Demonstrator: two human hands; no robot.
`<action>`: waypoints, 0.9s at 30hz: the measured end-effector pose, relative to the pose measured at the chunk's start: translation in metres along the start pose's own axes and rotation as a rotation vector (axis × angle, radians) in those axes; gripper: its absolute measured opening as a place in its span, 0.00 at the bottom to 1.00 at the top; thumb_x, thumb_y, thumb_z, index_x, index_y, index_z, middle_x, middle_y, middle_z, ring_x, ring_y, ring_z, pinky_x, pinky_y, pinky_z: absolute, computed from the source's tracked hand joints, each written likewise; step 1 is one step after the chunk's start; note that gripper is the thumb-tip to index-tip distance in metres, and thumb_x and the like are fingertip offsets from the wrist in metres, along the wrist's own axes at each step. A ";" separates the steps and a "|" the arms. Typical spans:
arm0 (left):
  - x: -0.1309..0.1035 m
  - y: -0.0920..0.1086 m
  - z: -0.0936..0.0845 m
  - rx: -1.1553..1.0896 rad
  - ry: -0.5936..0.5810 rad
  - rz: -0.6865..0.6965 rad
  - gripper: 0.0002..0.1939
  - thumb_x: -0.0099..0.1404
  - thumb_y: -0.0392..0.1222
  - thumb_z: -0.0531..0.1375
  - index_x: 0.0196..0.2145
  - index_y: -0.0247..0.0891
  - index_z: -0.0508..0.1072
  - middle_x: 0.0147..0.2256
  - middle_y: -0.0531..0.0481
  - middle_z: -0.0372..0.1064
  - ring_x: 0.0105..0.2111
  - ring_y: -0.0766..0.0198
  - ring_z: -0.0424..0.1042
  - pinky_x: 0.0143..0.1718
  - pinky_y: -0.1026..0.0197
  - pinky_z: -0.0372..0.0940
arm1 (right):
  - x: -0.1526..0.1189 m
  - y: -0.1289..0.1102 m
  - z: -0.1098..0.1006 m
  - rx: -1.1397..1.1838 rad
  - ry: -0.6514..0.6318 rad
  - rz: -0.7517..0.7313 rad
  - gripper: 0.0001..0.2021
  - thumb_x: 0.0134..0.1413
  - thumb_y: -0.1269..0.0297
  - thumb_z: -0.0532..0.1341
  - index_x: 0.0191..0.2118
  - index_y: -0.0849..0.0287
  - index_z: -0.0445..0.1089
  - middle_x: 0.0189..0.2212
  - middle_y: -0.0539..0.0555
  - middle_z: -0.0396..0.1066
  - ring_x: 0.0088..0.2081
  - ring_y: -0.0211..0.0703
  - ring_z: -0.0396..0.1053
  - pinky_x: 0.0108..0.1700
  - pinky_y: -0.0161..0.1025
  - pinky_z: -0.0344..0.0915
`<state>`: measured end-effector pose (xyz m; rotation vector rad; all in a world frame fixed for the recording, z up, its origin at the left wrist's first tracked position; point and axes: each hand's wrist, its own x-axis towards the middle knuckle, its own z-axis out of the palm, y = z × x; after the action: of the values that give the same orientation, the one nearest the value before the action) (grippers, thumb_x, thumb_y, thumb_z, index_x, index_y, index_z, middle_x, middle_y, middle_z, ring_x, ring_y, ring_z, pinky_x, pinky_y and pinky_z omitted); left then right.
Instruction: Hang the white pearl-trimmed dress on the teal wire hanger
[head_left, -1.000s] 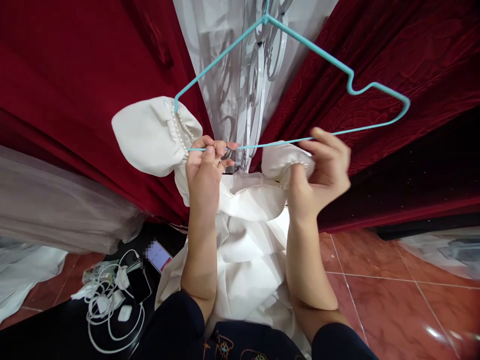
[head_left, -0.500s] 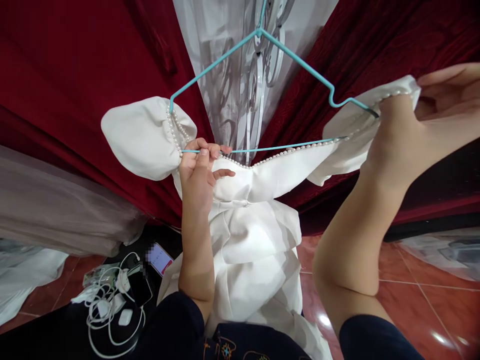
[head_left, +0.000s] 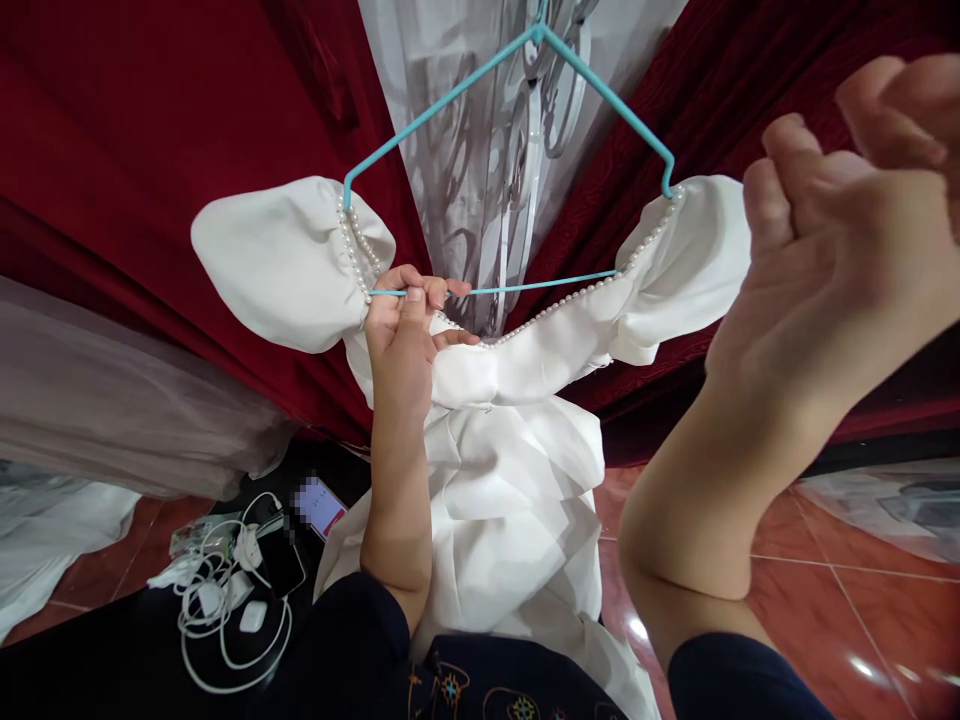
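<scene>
A white dress (head_left: 517, 520) with puffed sleeves and a pearl-beaded neckline hangs from a light-blue hanger (head_left: 450, 98). Both sleeves sit on the hanger's notched ends. My left hand (head_left: 409, 335) is closed round the hanger's lower bar near the left sleeve (head_left: 277, 260), its palm side against the bodice (head_left: 544, 360). To the right of the right sleeve (head_left: 697, 255), my right hand (head_left: 832, 230) is raised with nothing in it, its fingers loosely bent and apart.
Dark red curtains (head_left: 187, 130) and sheer white fabric (head_left: 427, 100) hang behind. On a black surface at lower left lie tangled white cables (head_left: 199, 610), a white charging case (head_left: 253, 616), a dark phone (head_left: 281, 565) and a lit phone (head_left: 322, 508). Red tiles (head_left: 825, 600) cover the floor.
My right hand has let go of the right sleeve and moved up and away. That sleeve has come inward, over the hanger's right end. My left hand keeps its grip.
</scene>
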<state>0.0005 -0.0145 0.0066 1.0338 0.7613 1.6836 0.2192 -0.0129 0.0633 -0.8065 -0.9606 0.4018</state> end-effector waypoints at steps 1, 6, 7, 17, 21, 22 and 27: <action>0.000 0.000 0.000 0.002 0.004 0.000 0.10 0.71 0.46 0.63 0.41 0.45 0.64 0.35 0.50 0.62 0.47 0.59 0.76 0.26 0.70 0.71 | -0.016 -0.003 0.002 0.113 0.034 -0.060 0.16 0.55 0.77 0.60 0.39 0.51 0.80 0.46 0.49 0.77 0.50 0.41 0.78 0.53 0.40 0.75; -0.002 -0.002 0.003 -0.007 -0.010 0.018 0.10 0.71 0.46 0.63 0.40 0.44 0.64 0.35 0.51 0.61 0.46 0.58 0.76 0.26 0.69 0.71 | -0.077 0.011 0.005 -0.010 -0.300 0.264 0.08 0.59 0.70 0.61 0.33 0.58 0.79 0.28 0.51 0.76 0.26 0.35 0.71 0.28 0.36 0.68; -0.003 -0.002 0.004 -0.009 -0.009 0.023 0.09 0.72 0.46 0.62 0.40 0.44 0.64 0.35 0.51 0.61 0.46 0.59 0.76 0.26 0.70 0.70 | -0.083 0.018 0.005 -0.046 -0.440 0.420 0.07 0.60 0.66 0.63 0.37 0.59 0.80 0.31 0.53 0.79 0.27 0.35 0.73 0.28 0.35 0.69; -0.001 -0.008 0.004 -0.014 0.009 -0.013 0.04 0.74 0.42 0.59 0.41 0.45 0.65 0.34 0.50 0.64 0.47 0.59 0.77 0.25 0.69 0.70 | -0.096 0.080 0.041 0.470 -0.315 0.486 0.14 0.66 0.46 0.58 0.47 0.49 0.66 0.51 0.51 0.75 0.28 0.30 0.70 0.30 0.35 0.71; -0.007 -0.013 0.003 -0.027 -0.050 -0.036 0.06 0.73 0.45 0.61 0.41 0.44 0.66 0.41 0.48 0.73 0.54 0.55 0.77 0.29 0.68 0.73 | -0.091 0.096 0.036 0.452 -0.356 0.431 0.15 0.64 0.44 0.58 0.44 0.49 0.61 0.45 0.48 0.72 0.24 0.28 0.62 0.26 0.34 0.65; -0.011 -0.013 0.002 -0.026 -0.068 -0.031 0.06 0.73 0.45 0.61 0.43 0.44 0.68 0.45 0.46 0.75 0.57 0.54 0.76 0.31 0.67 0.74 | -0.089 0.096 0.034 0.438 -0.366 0.428 0.16 0.63 0.44 0.58 0.45 0.49 0.61 0.45 0.48 0.71 0.24 0.28 0.61 0.25 0.34 0.64; -0.032 -0.013 -0.001 0.144 0.029 0.001 0.12 0.75 0.49 0.60 0.45 0.39 0.78 0.43 0.43 0.81 0.38 0.58 0.83 0.28 0.66 0.71 | -0.085 0.083 0.034 0.414 -0.339 0.454 0.16 0.61 0.47 0.61 0.44 0.50 0.59 0.46 0.49 0.71 0.22 0.27 0.57 0.25 0.34 0.59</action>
<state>0.0099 -0.0402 -0.0139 1.1111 0.9117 1.6669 0.1489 0.0017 -0.0368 -0.5780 -0.9550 1.1206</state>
